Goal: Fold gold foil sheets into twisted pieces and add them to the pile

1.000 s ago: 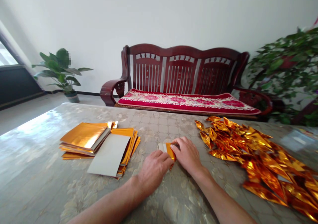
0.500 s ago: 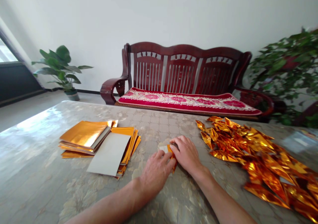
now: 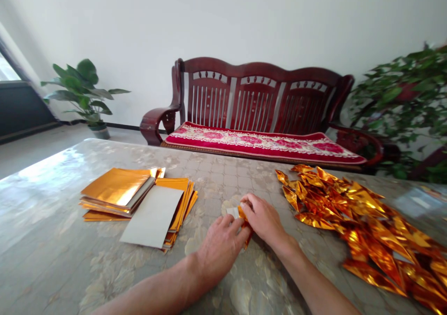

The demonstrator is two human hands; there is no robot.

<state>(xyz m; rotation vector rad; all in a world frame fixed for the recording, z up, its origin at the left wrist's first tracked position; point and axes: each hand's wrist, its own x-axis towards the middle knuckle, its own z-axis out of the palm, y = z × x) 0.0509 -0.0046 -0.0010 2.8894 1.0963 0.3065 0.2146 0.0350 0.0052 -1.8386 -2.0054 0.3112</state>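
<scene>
Between my hands, on the table, lies a partly folded sheet of gold foil paper, its pale backing showing at the upper left. My left hand is closed on the lower left of the sheet, fingers bent over it. The fingers of my right hand pinch its upper right edge. Much of the paper is hidden under both hands. To the left lie stacks of flat gold foil sheets, with one sheet turned pale side up. A heap of folded gold foil pieces spreads on the right.
A patterned cover lies over the table. A clear plastic packet sits at the right, behind the heap. Beyond the table's far edge stands a dark red wooden bench with a red floral cushion; potted plants flank it.
Both hands and the foil paper have shifted very slightly right and down in view. My grip on the paper looks much the same.
</scene>
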